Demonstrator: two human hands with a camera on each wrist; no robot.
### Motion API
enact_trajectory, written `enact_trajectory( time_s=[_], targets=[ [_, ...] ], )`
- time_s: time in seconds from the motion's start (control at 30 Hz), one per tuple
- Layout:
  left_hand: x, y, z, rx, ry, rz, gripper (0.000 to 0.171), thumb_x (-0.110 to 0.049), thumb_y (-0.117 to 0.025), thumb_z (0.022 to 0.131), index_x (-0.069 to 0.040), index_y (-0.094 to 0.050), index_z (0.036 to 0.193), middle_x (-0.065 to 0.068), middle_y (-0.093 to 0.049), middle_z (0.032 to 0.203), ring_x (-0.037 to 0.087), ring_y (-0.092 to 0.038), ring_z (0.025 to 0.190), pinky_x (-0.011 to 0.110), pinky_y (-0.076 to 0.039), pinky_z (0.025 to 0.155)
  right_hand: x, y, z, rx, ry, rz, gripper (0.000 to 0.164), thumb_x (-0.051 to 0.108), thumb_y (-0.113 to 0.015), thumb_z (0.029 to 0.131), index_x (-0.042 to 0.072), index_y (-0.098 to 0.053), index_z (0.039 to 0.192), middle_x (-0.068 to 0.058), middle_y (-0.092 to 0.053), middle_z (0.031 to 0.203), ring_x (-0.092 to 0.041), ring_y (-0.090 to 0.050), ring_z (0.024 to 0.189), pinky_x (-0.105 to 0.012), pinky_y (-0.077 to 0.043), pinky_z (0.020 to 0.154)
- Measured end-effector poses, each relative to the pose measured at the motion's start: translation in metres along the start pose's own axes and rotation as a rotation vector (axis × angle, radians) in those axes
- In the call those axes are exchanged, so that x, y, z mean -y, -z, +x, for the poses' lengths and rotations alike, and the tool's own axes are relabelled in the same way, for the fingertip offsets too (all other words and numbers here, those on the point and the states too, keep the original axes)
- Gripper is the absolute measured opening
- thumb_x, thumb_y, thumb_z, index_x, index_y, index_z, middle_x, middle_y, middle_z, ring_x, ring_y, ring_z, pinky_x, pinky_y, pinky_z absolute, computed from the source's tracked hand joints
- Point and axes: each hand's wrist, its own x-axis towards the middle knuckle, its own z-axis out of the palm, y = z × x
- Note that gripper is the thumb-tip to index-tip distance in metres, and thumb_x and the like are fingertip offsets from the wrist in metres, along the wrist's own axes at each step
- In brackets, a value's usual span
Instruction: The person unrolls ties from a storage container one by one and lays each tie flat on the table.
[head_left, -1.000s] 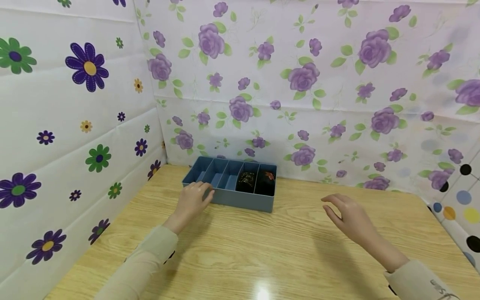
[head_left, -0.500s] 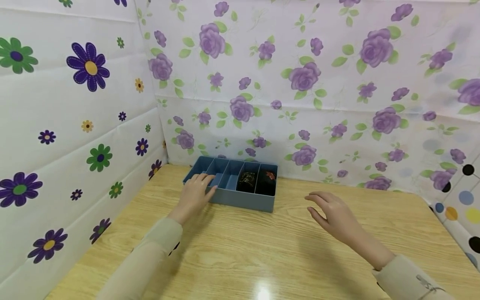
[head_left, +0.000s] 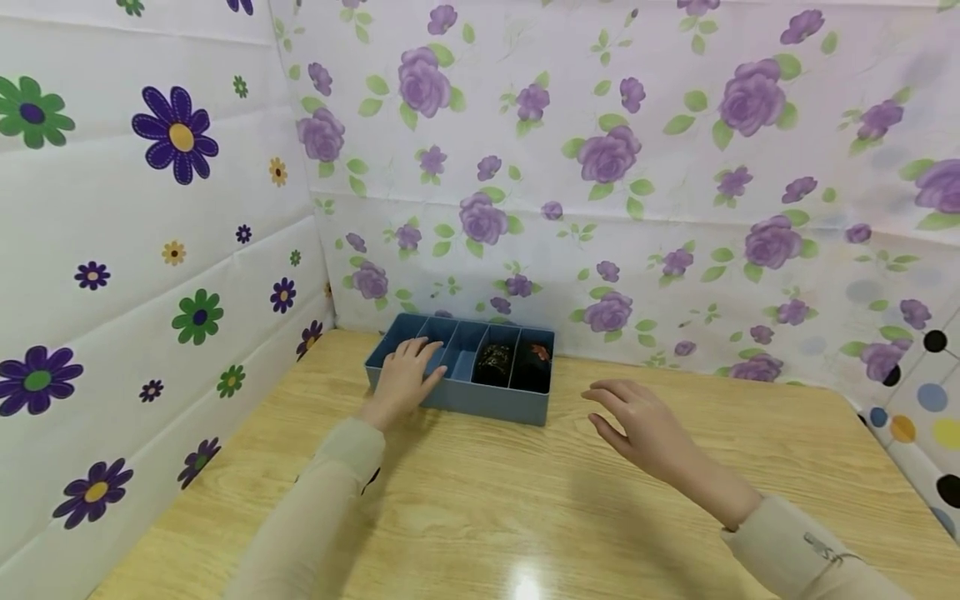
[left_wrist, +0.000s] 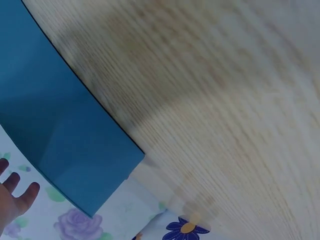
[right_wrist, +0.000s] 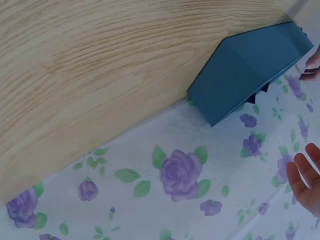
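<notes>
A blue divided storage box stands on the table against the back wall. My left hand reaches over its front rim at the left compartments, fingers loosely bent and holding nothing. In the left wrist view those fingertips show beside the box wall. Two dark bundles fill the right compartments: a black one with gold specks and a black one with a red leaf shape. My right hand hovers right of the box, fingers relaxed, thumb apart, nothing in it.
The wood-grain table spreads in front of the box and to its right. A purple-rose sheet hangs close behind the box. At the left stands a daisy-patterned sheet, and dotted cloth borders the right edge.
My right hand has moved left toward the box. My left hand has shifted slightly right and farther over the front rim. The box and its contents stay put.
</notes>
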Motion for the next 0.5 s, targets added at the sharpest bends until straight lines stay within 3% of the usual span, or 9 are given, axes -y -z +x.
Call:
enact_trajectory(
  time_s=[0.27,0.5],
  targets=[
    [-0.001,-0.008,0.011,0.010,0.039,0.025,0.050,-0.042,-0.048,0.097,-0.016,-0.045,0.140,0.016,-0.046,0.138,0.035,-0.042,0.127,0.055,-0.042,0.096,0.006,-0.006,0.009,-0.005,0.046,0.015,0.031,0.012,-0.074,0.079,0.007,-0.066,0.108,-0.012,-0.066,0.107,-0.029,-0.063,0.097,-0.045,-0.054,0.081],
    [-0.003,-0.015,0.019,0.059,0.068,0.019,0.047,-0.038,-0.049,0.098,-0.015,-0.046,0.139,0.016,-0.046,0.138,0.036,-0.040,0.129,0.057,-0.038,0.099,0.009,-0.009,0.024,0.009,0.103,0.018,0.023,0.019,-0.067,0.088,0.006,-0.066,0.107,-0.010,-0.066,0.106,-0.027,-0.064,0.096,-0.042,-0.054,0.079]
  ],
)
